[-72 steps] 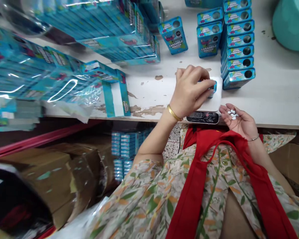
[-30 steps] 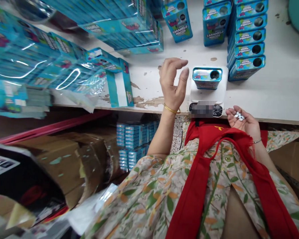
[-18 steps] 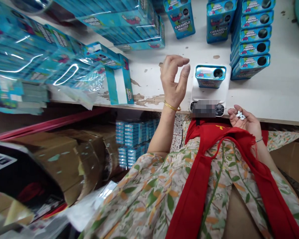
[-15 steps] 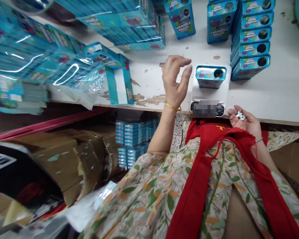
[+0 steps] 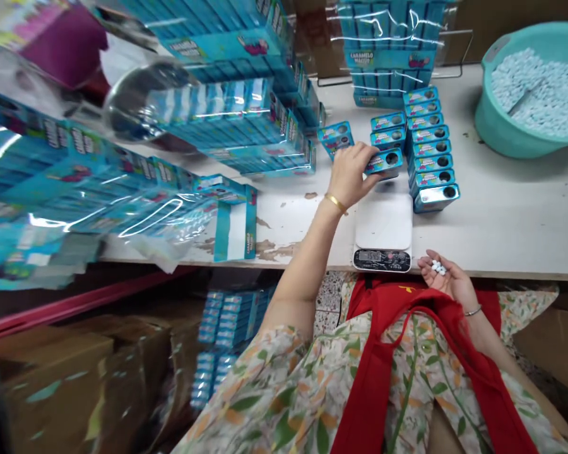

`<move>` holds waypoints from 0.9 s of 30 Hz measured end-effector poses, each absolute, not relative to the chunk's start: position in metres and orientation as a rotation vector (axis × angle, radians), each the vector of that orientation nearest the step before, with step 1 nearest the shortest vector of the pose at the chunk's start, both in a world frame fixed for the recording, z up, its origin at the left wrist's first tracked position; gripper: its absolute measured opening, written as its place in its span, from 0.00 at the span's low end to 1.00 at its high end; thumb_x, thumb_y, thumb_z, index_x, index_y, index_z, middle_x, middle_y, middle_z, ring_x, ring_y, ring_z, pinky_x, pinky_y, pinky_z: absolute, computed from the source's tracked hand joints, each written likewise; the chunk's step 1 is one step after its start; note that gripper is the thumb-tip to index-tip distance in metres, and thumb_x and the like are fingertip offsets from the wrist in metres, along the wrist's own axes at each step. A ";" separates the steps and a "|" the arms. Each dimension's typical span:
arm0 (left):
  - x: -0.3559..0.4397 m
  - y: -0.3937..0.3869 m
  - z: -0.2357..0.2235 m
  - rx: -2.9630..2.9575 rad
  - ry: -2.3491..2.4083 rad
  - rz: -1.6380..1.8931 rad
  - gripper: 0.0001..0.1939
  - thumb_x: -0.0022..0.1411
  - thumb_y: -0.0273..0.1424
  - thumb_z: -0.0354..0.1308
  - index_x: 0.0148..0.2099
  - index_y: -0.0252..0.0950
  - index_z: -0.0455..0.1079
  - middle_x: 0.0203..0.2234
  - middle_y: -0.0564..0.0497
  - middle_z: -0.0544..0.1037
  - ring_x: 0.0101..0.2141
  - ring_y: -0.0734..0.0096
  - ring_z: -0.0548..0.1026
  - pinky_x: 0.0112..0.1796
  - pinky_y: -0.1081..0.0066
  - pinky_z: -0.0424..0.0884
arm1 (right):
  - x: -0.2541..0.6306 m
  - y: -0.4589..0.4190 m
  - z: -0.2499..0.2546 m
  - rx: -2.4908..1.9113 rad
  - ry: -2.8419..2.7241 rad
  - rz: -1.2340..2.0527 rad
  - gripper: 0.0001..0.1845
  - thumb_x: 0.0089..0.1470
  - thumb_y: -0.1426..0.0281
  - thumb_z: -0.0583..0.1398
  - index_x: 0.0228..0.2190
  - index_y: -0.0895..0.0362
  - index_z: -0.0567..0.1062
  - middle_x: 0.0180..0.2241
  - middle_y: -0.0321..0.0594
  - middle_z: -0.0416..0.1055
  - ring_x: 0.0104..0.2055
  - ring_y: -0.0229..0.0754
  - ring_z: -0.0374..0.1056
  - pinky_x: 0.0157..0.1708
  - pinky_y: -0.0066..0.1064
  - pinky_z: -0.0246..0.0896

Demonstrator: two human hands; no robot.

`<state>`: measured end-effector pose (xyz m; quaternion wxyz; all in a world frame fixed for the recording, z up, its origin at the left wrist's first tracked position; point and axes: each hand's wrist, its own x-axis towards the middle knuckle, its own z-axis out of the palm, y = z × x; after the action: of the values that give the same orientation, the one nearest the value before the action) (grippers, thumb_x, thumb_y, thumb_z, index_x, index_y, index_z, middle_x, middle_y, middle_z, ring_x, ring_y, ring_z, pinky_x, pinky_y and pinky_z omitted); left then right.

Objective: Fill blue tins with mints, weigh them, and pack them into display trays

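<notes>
My left hand (image 5: 353,173) grips a blue candy tin (image 5: 384,162) by its left end, thumb and fingers closed on it. This tin is just beyond the kitchen scale (image 5: 384,224), in front of a short row of like tins (image 5: 388,137). Nothing lies on the scale's white plate. My right hand (image 5: 447,280) is cupped palm up at the table's front edge, right of the scale. Several small white candies (image 5: 438,267) rest in its palm. A longer row of tins (image 5: 436,198), each with a round hole in its top, stands to the right.
A turquoise tub (image 5: 511,135) full of pale candies stands back right, a utensil stuck in it. One tilted tin (image 5: 335,135) is behind my left hand. Wrapped stacks of blue boxes (image 5: 260,126) crowd the left, beside an upright open blue carton (image 5: 235,227). Cardboard boxes (image 5: 52,372) are below.
My left hand has taken hold of the tin on the scale and carried it off the plate, away from me. My right hand keeps the candies. The view has tilted up, showing the tub.
</notes>
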<state>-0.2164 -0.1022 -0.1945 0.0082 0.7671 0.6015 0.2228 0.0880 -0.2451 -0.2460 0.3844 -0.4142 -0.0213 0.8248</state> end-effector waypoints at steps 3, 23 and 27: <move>-0.215 -0.069 -0.209 2.377 1.902 0.611 0.20 0.64 0.42 0.59 0.56 0.42 0.71 0.49 0.39 0.75 0.51 0.44 0.71 0.49 0.49 0.64 | 0.093 -0.245 -0.246 -1.043 -0.061 2.081 0.12 0.51 0.68 0.68 0.39 0.57 0.82 0.36 0.42 0.83 0.41 0.41 0.81 0.40 0.25 0.80; -0.255 -0.126 -0.140 2.247 2.195 0.532 0.31 0.65 0.43 0.61 0.66 0.38 0.63 0.50 0.44 0.71 0.50 0.58 0.64 0.52 0.56 0.64 | 0.087 -0.236 -0.236 -1.175 0.083 2.069 0.10 0.57 0.74 0.58 0.39 0.63 0.78 0.35 0.50 0.81 0.39 0.43 0.81 0.37 0.27 0.80; -0.209 -0.172 -0.132 2.439 1.801 0.371 0.27 0.70 0.47 0.55 0.65 0.39 0.66 0.46 0.44 0.75 0.44 0.58 0.71 0.44 0.57 0.67 | 0.083 -0.238 -0.234 -1.146 0.060 2.124 0.11 0.60 0.74 0.56 0.40 0.63 0.77 0.38 0.52 0.82 0.42 0.44 0.81 0.40 0.28 0.80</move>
<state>-0.2093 -0.1717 -0.1317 0.0434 0.7977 0.5891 0.1214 0.0831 -0.2378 -0.2340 0.3557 -0.4436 0.0233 0.8223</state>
